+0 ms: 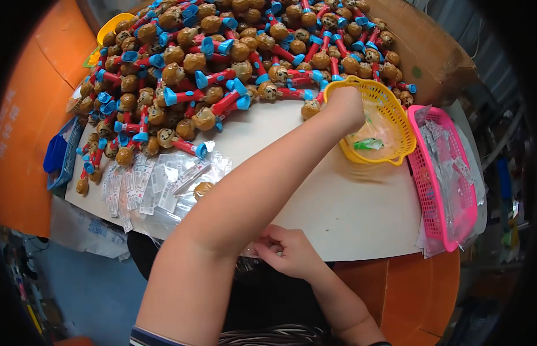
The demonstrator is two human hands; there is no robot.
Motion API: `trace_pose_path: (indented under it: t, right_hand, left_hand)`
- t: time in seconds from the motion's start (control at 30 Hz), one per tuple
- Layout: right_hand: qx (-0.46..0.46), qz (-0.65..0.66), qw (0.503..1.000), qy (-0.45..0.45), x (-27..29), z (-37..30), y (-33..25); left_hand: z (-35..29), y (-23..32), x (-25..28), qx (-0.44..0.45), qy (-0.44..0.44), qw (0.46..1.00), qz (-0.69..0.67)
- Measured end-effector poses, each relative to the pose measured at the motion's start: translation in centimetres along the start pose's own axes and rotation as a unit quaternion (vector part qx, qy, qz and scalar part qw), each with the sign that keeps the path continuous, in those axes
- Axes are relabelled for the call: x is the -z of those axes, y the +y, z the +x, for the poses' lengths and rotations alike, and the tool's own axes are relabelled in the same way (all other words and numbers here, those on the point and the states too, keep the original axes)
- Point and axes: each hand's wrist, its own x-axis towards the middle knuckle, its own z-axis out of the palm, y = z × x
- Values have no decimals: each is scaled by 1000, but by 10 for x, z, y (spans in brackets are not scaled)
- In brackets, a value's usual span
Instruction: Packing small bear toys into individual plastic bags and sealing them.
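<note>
My left arm stretches across the table to the yellow plastic basket. My left hand is at the basket's left side, its fingers hidden from view. A small green packet lies inside that basket. Close to my body at the table's front edge, my right hand pinches clear plastic film, apparently a bag, partly covered by my left forearm. A brown round toy head peeks out beside the left forearm, among clear plastic bags and printed paper slips.
A big heap of toys with brown animal heads, red handles and blue ends covers the far table. At right stands a pink basket with printed slips. A blue basket sits at the left edge; a cardboard box stands behind.
</note>
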Motion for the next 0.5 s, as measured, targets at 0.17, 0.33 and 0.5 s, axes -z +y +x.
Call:
trace_pose_path:
  t: [0.17, 0.33, 0.5]
  right_hand:
    - [18, 15, 1000, -10, 3, 1, 3]
    - [4, 26, 1000, 12, 7, -7, -5]
    - [45, -93, 993, 62, 22, -15, -4]
  left_hand:
    - [-50, -11, 50, -164, 143, 976, 13]
    - [-176, -65, 117, -193, 223, 955, 16]
    - [-320, -93, 109, -71, 78, 994, -20]
